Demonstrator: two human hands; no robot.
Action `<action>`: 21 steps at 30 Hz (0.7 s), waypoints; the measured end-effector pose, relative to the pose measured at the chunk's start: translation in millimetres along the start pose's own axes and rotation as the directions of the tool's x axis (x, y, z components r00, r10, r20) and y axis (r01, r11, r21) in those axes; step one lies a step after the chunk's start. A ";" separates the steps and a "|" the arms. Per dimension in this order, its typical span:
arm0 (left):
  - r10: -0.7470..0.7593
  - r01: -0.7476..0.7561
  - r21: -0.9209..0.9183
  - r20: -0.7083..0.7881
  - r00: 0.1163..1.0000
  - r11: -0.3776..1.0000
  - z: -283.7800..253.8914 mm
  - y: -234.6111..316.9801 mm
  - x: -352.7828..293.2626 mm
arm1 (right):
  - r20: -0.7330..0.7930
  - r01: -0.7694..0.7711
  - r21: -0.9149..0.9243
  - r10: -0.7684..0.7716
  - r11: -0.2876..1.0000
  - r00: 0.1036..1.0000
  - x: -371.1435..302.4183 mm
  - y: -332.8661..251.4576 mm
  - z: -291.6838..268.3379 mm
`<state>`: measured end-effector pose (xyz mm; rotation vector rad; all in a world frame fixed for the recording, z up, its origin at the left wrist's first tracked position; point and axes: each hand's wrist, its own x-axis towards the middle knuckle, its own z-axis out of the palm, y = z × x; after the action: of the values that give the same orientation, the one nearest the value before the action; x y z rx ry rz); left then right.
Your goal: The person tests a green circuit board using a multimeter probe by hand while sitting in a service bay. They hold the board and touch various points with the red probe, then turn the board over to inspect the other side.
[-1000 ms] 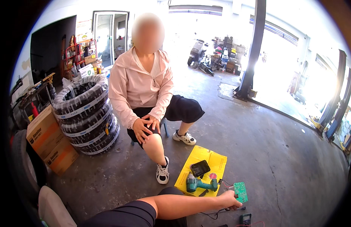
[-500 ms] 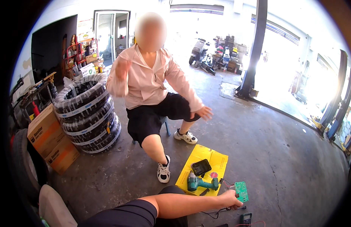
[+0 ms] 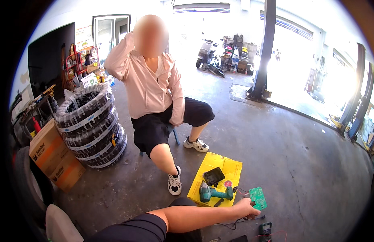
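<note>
Stacked wrapped tyres (image 3: pixel 92 127) at left, well apart; yellow sheet (image 3: pixel 227 169) with teal drill (image 3: pixel 211 193); right hand (image 3: pixel 244 208), fingers curled, pinching green circuit board's (image 3: pixel 258 197) edge beside sheet. Risk: thin trailing wires (image 3: pixel 239 220) snagging, tugging board loose

Vehicle repair garage: stacked tyres (image 3: pixel 92 125), scooters (image 3: pixel 206 50), lift post (image 3: pixel 264 48).

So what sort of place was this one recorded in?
Most likely a vehicle repair garage or tyre workshop. A stack of wrapped tyres stands on the concrete floor, scooters are parked by the open bay, and a teal power drill lies on a yellow sheet.
</note>
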<state>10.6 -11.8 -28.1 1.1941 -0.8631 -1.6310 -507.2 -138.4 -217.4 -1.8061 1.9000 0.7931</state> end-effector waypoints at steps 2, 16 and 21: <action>0.000 -0.001 -0.011 -0.016 1.000 1.000 -0.1 -1.4 2.2 | 0.006 -0.005 -0.084 0.006 0.996 1.000 20.7 8.4 9.6; -0.009 0.010 0.025 -0.030 1.000 1.000 0.3 -3.6 3.0 | 0.002 -0.035 -0.054 0.035 0.998 0.999 -29.9 -17.3 -20.3; -0.007 0.007 0.037 0.001 1.000 0.999 -1.5 -1.5 0.8 | 0.001 -0.029 0.105 0.029 0.994 1.000 -55.4 -26.3 -31.1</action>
<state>11.5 -12.0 -30.1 1.2230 -0.8941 -1.6274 -473.5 -116.1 -161.8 -1.7199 1.9344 0.6886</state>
